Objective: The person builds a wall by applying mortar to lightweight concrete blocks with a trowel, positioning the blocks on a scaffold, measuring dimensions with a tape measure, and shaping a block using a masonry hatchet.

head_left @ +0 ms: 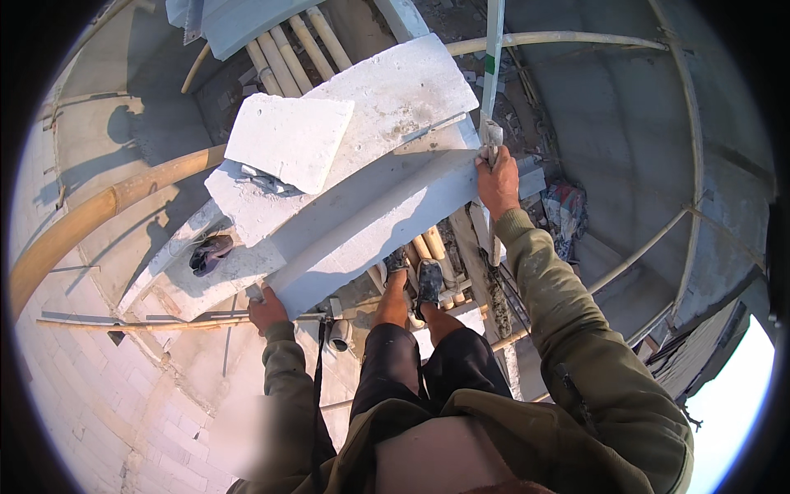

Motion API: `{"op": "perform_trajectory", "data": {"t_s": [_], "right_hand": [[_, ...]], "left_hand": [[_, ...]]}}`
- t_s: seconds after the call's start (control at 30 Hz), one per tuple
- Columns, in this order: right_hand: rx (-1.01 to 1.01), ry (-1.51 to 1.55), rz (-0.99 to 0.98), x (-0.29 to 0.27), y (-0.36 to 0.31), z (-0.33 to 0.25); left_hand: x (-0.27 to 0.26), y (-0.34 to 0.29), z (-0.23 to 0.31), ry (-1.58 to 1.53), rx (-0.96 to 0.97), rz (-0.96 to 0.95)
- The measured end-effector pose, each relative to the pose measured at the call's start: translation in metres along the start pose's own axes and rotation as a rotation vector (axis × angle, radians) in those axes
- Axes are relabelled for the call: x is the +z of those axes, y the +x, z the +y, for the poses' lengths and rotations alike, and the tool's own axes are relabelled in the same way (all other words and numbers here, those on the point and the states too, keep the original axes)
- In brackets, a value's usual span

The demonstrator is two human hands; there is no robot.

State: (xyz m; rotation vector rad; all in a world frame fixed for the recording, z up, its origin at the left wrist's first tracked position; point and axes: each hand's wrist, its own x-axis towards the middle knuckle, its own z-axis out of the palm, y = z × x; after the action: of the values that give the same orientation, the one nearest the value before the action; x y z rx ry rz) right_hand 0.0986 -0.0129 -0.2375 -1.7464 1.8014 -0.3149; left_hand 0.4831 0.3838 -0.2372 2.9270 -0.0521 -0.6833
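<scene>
A long, pale block (370, 226) lies slantwise in front of me, above my feet. My left hand (267, 311) is at its lower left end, thumb up and fingers bent around the corner. Beside the block's far right end, my right hand (498, 185) is closed around a slim grey upright piece (492, 136); its kind I cannot make out. Just beyond the block, a white slab (411, 86) lies flat, bearing a smaller white slab (288, 136) and some grey crumbs. A dark, crumpled item (211, 255) sits left of them.
Bamboo poles (439, 247) run under my feet. A thick curved bamboo pole (115, 206) crosses at left, thinner ones (634, 259) at right. A tall pale upright (492, 62) rises beyond my right hand. A saw blade (193, 20) shows at the far left, beside more white blocks (255, 20).
</scene>
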Motion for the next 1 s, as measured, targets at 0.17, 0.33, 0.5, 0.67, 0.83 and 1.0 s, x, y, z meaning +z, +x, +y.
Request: {"op": "perform_trajectory", "data": {"t_s": [0.17,0.33,0.5,0.67,0.83,1.0], "right_hand": [[-0.007,0.083,0.071,-0.013,0.001,0.034],[0.022,0.329,-0.019,-0.054,-0.007,0.012],[0.006,0.260,-0.059,-0.115,-0.074,0.018],[-0.101,0.424,-0.120,-0.137,-0.118,0.026],[-0.176,0.159,-0.118,-0.144,-0.114,0.029],[-0.554,0.675,0.213,-0.165,-0.113,0.008]], "left_hand": [[0.044,-0.171,0.200,0.110,1.179,-0.095],[0.097,-0.181,0.225,0.414,1.177,-0.132],[0.103,-0.185,0.220,0.446,1.169,-0.070],[0.102,-0.193,0.223,0.472,1.187,-0.036],[0.102,-0.197,0.224,0.473,1.218,0.014],[0.099,-0.190,0.219,0.422,1.238,0.024]]}}
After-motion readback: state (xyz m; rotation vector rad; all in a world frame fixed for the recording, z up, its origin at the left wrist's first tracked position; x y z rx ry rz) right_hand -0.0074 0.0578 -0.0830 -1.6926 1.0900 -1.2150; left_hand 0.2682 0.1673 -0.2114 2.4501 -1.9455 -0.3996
